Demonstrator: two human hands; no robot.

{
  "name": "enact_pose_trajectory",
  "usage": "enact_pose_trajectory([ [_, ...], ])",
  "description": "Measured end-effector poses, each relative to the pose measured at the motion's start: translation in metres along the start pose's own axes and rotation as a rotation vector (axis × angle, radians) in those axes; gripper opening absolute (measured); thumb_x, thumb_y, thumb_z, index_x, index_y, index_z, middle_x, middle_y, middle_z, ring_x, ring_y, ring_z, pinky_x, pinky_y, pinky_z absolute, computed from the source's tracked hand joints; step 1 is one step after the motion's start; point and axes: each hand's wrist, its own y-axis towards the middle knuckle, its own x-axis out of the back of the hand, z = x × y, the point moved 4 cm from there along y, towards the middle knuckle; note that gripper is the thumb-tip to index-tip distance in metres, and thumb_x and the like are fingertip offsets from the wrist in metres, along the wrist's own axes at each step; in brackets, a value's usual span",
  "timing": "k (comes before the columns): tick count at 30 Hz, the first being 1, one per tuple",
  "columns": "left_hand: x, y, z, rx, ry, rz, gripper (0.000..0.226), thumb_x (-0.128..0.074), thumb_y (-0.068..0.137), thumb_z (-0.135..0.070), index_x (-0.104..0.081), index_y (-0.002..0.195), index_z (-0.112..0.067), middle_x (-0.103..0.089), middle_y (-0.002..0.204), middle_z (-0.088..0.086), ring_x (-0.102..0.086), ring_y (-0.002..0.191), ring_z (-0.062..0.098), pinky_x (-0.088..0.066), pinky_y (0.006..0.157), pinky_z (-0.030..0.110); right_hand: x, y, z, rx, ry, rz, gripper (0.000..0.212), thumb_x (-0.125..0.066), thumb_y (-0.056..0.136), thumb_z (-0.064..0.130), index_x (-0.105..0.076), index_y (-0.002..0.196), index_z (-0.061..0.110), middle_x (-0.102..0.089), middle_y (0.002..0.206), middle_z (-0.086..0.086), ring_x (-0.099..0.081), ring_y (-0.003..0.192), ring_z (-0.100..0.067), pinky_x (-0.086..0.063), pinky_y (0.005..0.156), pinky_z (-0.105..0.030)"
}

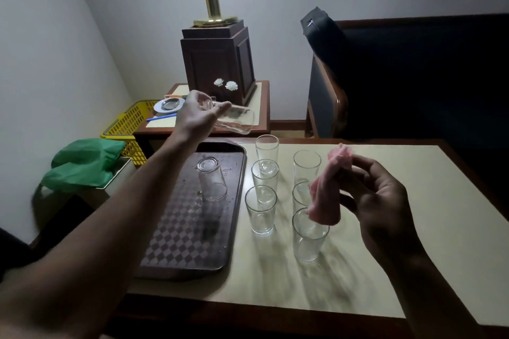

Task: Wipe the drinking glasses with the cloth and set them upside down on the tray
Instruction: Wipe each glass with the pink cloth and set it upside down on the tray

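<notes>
My left hand (197, 115) grips a clear drinking glass (237, 121) by its base, tipped on its side above the far end of the brown tray (190, 242). One glass (210, 179) stands upside down on the tray. Several upright glasses (261, 209) stand in two rows on the cream table (413, 228) to the right of the tray. My right hand (382, 201) pinches a crumpled pink cloth (327, 195) above the right row, hiding part of a glass there.
A side table behind holds a dark wooden lamp base (220, 63), a small dish (169, 104) and a blue pen. A yellow basket (129, 124) and a green bag (82, 165) sit at the left. A dark chair (385, 77) stands at the back right.
</notes>
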Motion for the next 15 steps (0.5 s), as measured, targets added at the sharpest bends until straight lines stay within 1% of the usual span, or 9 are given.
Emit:
enact_pose_trajectory([
  [2,0.008,-0.048,-0.015,0.135,-0.417,0.124,0.050,-0.078,0.090,-0.042,-0.055,0.122,-0.011,-0.069,0.115,0.013,-0.071,0.100,0.021,-0.062,0.082,0.035,-0.013,-0.002,0.011,0.009,0.018,-0.018,0.051,-0.076,0.081,0.034,-0.063,0.125,0.012,-0.078,0.112,-0.010,-0.077,0.101,-0.031,-0.062,0.090,-0.052],
  [4,0.006,-0.098,-0.019,0.233,-0.651,0.236,0.052,-0.073,0.095,-0.034,-0.052,0.132,-0.005,-0.068,0.121,0.017,-0.071,0.110,0.028,-0.062,0.092,0.040,-0.027,-0.005,0.023,0.024,0.055,-0.042,0.052,-0.081,0.082,0.034,-0.059,0.123,0.010,-0.078,0.109,-0.011,-0.077,0.100,-0.029,-0.063,0.089,-0.049],
  [6,-0.002,-0.144,-0.015,0.295,-0.810,0.289,0.049,-0.067,0.099,-0.027,-0.051,0.138,-0.004,-0.065,0.130,0.023,-0.068,0.120,0.034,-0.058,0.099,0.045,-0.040,-0.011,0.034,0.052,0.053,-0.064,0.042,-0.083,0.087,0.032,-0.061,0.116,0.013,-0.078,0.105,-0.009,-0.077,0.099,-0.027,-0.064,0.085,-0.046],
  [8,-0.011,-0.183,-0.012,0.338,-0.916,0.303,0.048,-0.066,0.098,-0.021,-0.051,0.140,-0.004,-0.062,0.134,0.028,-0.067,0.122,0.038,-0.057,0.099,0.046,-0.050,-0.023,0.042,0.065,-0.057,-0.046,0.029,-0.078,0.093,0.033,-0.065,0.112,0.016,-0.078,0.102,-0.002,-0.077,0.096,-0.022,-0.063,0.075,-0.037],
  [10,-0.016,-0.208,-0.012,0.355,-0.958,0.282,0.050,-0.066,0.096,-0.019,-0.051,0.141,-0.003,-0.061,0.133,0.031,-0.068,0.119,0.040,-0.057,0.098,0.044,-0.053,-0.039,0.047,0.078,-0.181,0.046,0.016,-0.069,0.101,0.027,-0.070,0.114,0.018,-0.080,0.102,0.001,-0.076,0.092,-0.020,-0.059,0.065,-0.030],
  [11,-0.016,-0.216,-0.012,0.350,-0.971,0.266,0.049,-0.066,0.096,-0.019,-0.051,0.141,-0.002,-0.061,0.134,0.032,-0.067,0.119,0.041,-0.057,0.098,0.044,-0.050,-0.048,0.050,0.090,-0.227,0.103,0.016,-0.063,0.104,0.023,-0.072,0.117,0.019,-0.080,0.105,0.002,-0.076,0.092,-0.021,-0.058,0.064,-0.029],
  [13,-0.010,-0.228,-0.017,0.333,-0.983,0.247,0.048,-0.066,0.098,-0.020,-0.052,0.140,-0.002,-0.059,0.136,0.033,-0.066,0.121,0.042,-0.057,0.100,0.046,-0.040,-0.066,0.056,0.135,-0.321,0.245,0.027,-0.054,0.107,0.014,-0.072,0.125,0.023,-0.079,0.113,0.005,-0.075,0.093,-0.020,-0.061,0.072,-0.028],
  [15,-0.005,-0.236,-0.023,0.295,-0.952,0.245,0.051,-0.072,0.092,-0.022,-0.055,0.138,-0.006,-0.063,0.132,0.030,-0.069,0.117,0.040,-0.057,0.102,0.047,-0.032,-0.083,0.061,0.211,-0.471,0.367,0.033,-0.059,0.104,0.008,-0.073,0.126,0.029,-0.078,0.115,0.014,-0.076,0.095,-0.012,-0.063,0.082,-0.029],
])
